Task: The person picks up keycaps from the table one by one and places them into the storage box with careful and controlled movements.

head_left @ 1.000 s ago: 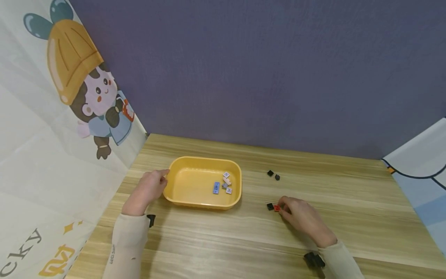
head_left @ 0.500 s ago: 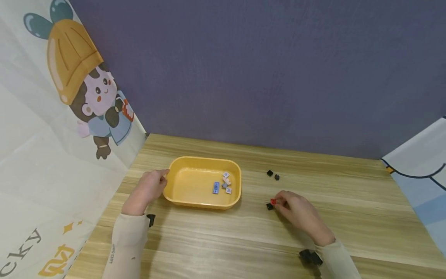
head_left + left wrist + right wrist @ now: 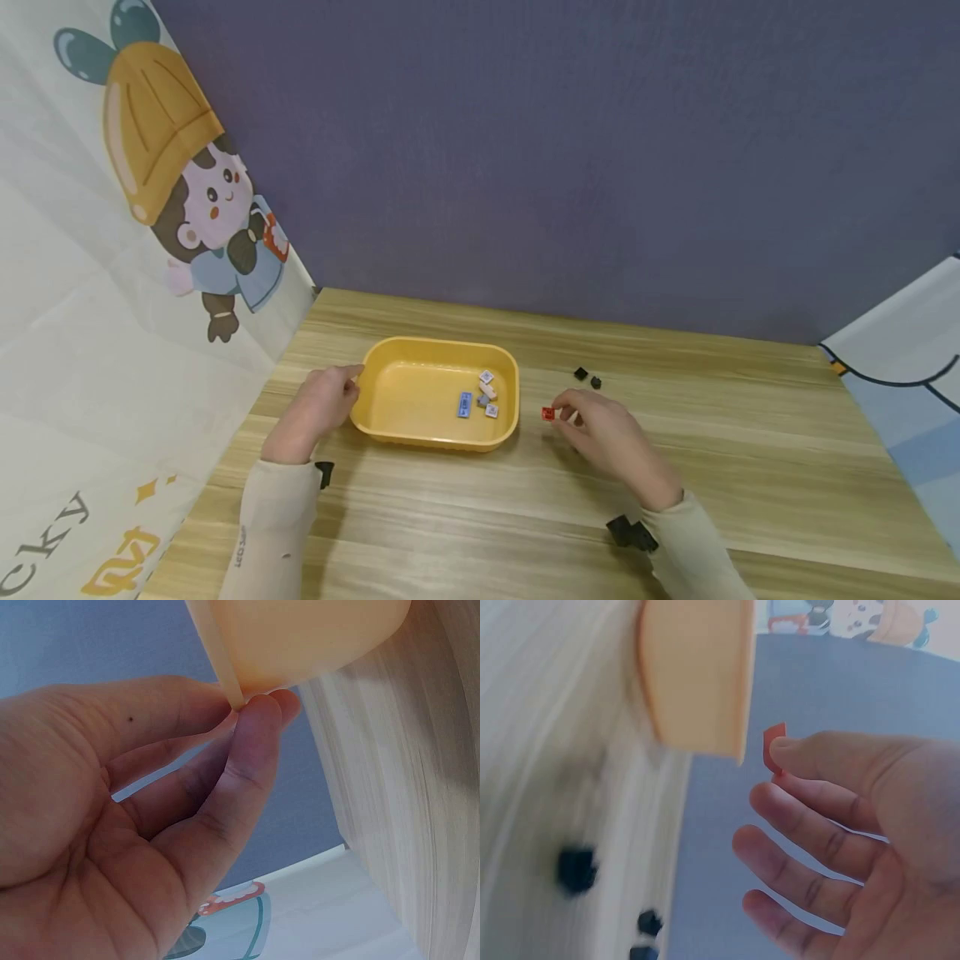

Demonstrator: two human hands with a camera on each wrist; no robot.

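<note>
A small red square brick (image 3: 548, 413) is pinched between the thumb and index finger of my right hand (image 3: 609, 435). It is held above the table, just right of the yellow plastic bin (image 3: 408, 404). In the right wrist view the red brick (image 3: 771, 748) shows edge-on near the bin wall (image 3: 697, 675), with the other fingers spread. My left hand (image 3: 318, 410) pinches the bin's left rim; the left wrist view shows the rim (image 3: 225, 667) between thumb and fingers. Inside the bin, toward its right, lie a blue printed tile (image 3: 465, 405) and several small white, pinkish and grey pieces.
A black square piece (image 3: 581, 373) and a smaller black piece (image 3: 596, 382) lie on the wooden table (image 3: 465, 508) behind the right hand. Another black piece (image 3: 576, 870) is mostly hidden by that hand in the head view. A dark blue panel (image 3: 525, 167) stands behind the table.
My right hand has lifted the red brick from beside the black piece and carried it left, toward the bin. The left hand stays on the rim.
</note>
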